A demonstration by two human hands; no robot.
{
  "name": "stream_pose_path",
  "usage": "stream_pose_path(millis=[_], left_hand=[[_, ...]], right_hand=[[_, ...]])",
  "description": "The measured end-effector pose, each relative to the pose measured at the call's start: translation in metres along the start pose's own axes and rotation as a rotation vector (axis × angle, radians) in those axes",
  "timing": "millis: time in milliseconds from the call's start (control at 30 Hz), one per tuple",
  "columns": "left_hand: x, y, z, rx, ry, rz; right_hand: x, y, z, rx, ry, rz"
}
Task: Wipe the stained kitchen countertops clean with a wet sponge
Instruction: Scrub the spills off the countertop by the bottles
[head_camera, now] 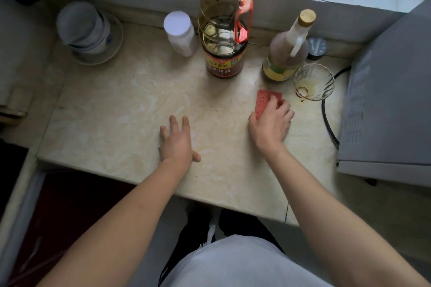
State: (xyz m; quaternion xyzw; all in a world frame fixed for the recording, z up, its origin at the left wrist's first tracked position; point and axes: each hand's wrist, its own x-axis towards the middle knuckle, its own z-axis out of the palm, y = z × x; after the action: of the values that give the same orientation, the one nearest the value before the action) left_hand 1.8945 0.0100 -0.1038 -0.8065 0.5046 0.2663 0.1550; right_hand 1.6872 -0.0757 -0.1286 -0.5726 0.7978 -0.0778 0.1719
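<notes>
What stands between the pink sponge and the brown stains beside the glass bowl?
Nothing visible. The pink rectangular sponge under the right hand has bare marble countertop up to the stains, which lie against the ribbed clear glass bowl.

Your right hand [271, 123] presses a red sponge [264, 100] flat on the pale countertop [116, 109]. Your left hand [177, 140] lies open on the countertop. A glass bowl [313, 81] with brown stains sits near the sponge.

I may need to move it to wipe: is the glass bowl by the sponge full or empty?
Nearly empty: the glass bowl shows only brownish residue at its bottom.
</notes>
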Motion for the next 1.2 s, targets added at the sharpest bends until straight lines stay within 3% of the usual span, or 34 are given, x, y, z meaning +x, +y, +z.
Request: stream_pose_path(millis=[633,867,1000,1200], left_hand=[[0.002,-0.002,0.000,0.027,0.005,-0.014],[0.003,-0.014,-0.004,0.096,0.021,0.084],[0.022,-0.061,-0.035,-0.063,0.087,0.227],[0.068,-0.152,-0.054,0.079,0.051,0.033]], right_hand=[[-0.013,-0.065,0.026,-0.024,-0.044,-0.120],[-0.018,-0.075,0.028,-0.056,-0.034,-0.089],[-0.021,-0.084,0.027,-0.066,-0.035,-0.055],[-0.027,-0.109,0.036,-0.049,-0.032,-0.033]])
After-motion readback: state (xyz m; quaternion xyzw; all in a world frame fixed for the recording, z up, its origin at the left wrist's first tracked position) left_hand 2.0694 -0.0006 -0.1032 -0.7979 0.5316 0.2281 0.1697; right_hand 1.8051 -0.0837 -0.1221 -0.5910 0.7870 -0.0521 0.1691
